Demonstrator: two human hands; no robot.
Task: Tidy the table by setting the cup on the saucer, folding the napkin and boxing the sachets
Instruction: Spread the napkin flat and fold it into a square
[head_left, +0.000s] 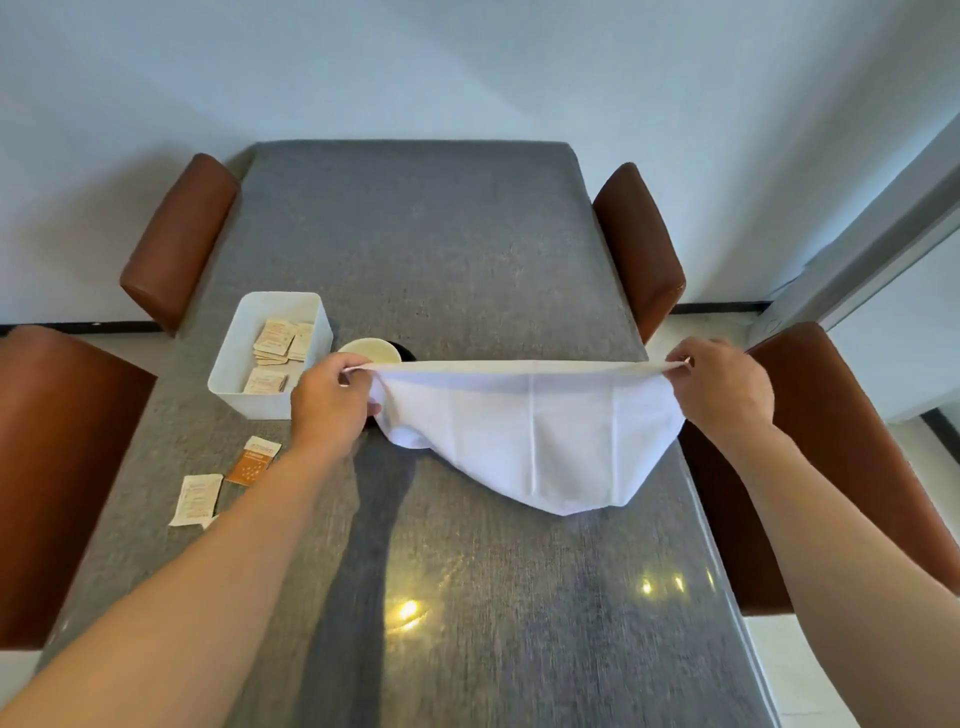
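Observation:
A white napkin (535, 431) hangs stretched above the grey table (467, 249), its lower edge drooping onto the tabletop. My left hand (332, 400) pinches its left top corner and my right hand (722, 389) pinches its right top corner. Behind my left hand a cream cup (371, 351) sits on a dark saucer (408, 352), both mostly hidden. A white box (228, 364) at the left holds several beige sachets (278, 343). Loose sachets lie on the table near it: an orange one (253, 461) and beige ones (195, 499).
Brown chairs stand around the table: two on the left (176, 239) (57, 467) and two on the right (641, 244) (831, 457). A white wall rises behind the table's far end.

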